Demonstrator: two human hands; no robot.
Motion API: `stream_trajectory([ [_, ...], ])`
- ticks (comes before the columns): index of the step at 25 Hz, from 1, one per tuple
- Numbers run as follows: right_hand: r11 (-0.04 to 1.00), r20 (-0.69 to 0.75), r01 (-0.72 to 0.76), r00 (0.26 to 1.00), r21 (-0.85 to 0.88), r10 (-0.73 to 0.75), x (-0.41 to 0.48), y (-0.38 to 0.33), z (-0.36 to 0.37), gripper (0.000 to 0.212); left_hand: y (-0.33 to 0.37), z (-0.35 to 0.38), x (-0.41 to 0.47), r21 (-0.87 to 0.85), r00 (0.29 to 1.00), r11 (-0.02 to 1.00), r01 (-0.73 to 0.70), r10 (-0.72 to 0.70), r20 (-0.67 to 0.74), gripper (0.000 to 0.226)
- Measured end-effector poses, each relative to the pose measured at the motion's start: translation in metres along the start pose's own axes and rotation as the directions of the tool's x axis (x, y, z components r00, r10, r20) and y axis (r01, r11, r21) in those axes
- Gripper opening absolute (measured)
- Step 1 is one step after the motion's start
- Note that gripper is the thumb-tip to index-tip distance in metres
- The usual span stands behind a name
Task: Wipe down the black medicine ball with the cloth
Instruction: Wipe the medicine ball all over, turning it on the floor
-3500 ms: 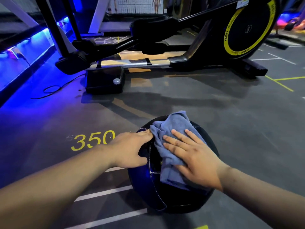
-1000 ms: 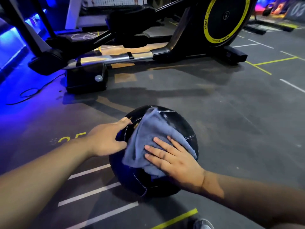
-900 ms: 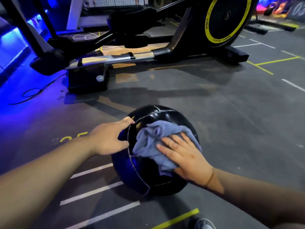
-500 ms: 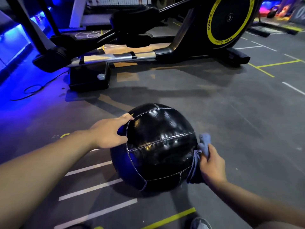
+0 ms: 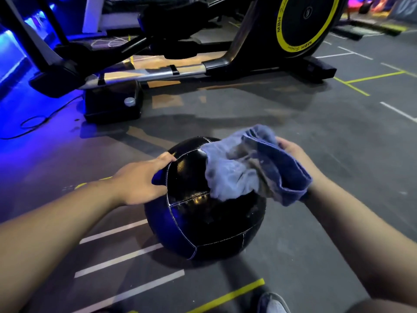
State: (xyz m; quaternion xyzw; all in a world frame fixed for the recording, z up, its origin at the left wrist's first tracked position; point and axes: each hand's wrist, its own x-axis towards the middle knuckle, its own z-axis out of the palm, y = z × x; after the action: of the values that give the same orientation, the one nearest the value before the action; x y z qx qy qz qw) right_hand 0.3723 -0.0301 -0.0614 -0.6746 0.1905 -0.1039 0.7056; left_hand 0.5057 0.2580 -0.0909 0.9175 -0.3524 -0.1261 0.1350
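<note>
The black medicine ball (image 5: 203, 218), glossy with white stitched seams, rests on the grey gym floor in front of me. My left hand (image 5: 141, 180) lies flat against the ball's upper left side, fingers spread on it. A blue-grey cloth (image 5: 252, 168) hangs bunched over the ball's upper right. My right hand (image 5: 293, 154) grips the cloth at its right end, mostly behind the fabric. The cloth's loose left part drapes on the top of the ball.
A black elliptical trainer (image 5: 180, 71) with a yellow-rimmed flywheel (image 5: 306, 21) stands just beyond the ball. A cable (image 5: 33, 123) loops on the blue-lit floor at the left. White and yellow lines mark the floor. A shoe tip (image 5: 273, 301) shows at the bottom.
My right hand has come up from the ball's lower right side to its upper right, bringing the cloth back over the top. My left hand has stayed on the ball's left side.
</note>
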Motion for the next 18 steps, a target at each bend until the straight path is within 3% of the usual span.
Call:
stream_trajectory([
  [2,0.873,-0.134,0.068,0.98,-0.483,-0.15,0.009,0.022,0.004,0.013,-0.002,0.001,0.0,0.009,1.0,1.0,0.006,-0.006,0.003,0.066],
  [4,0.73,-0.258,0.014,0.931,-0.683,-0.26,0.011,0.031,0.002,0.021,-0.006,0.004,0.001,0.015,1.0,1.0,0.01,-0.01,0.007,0.07],
  [6,0.689,-0.281,0.032,0.899,-0.725,-0.337,0.009,0.034,0.004,0.024,-0.01,0.008,0.003,0.009,1.0,1.0,0.02,-0.02,-0.002,0.072],
  [8,0.638,-0.213,0.066,0.912,-0.768,-0.351,0.003,0.036,0.012,0.019,-0.012,0.01,0.004,0.003,1.0,1.0,0.02,-0.02,-0.004,0.072],
  [11,0.684,0.066,0.191,0.977,-0.704,-0.205,-0.013,0.039,0.019,0.034,-0.011,0.009,0.002,0.01,1.0,1.0,0.027,-0.027,0.003,0.072],
  [14,0.628,0.297,0.322,0.943,-0.709,-0.149,-0.017,0.032,0.004,0.05,-0.012,0.007,0.0,-0.001,1.0,1.0,0.022,-0.022,0.015,0.072],
  [16,0.546,0.274,0.374,0.927,-0.75,-0.257,-0.015,0.036,-0.001,0.049,-0.01,0.006,-0.002,-0.013,1.0,1.0,0.005,-0.005,0.022,0.071],
  [18,0.591,0.052,0.283,0.925,-0.755,-0.375,-0.013,0.043,0.001,0.039,-0.007,0.005,-0.003,-0.01,1.0,1.0,0.009,-0.009,0.022,0.072],
])
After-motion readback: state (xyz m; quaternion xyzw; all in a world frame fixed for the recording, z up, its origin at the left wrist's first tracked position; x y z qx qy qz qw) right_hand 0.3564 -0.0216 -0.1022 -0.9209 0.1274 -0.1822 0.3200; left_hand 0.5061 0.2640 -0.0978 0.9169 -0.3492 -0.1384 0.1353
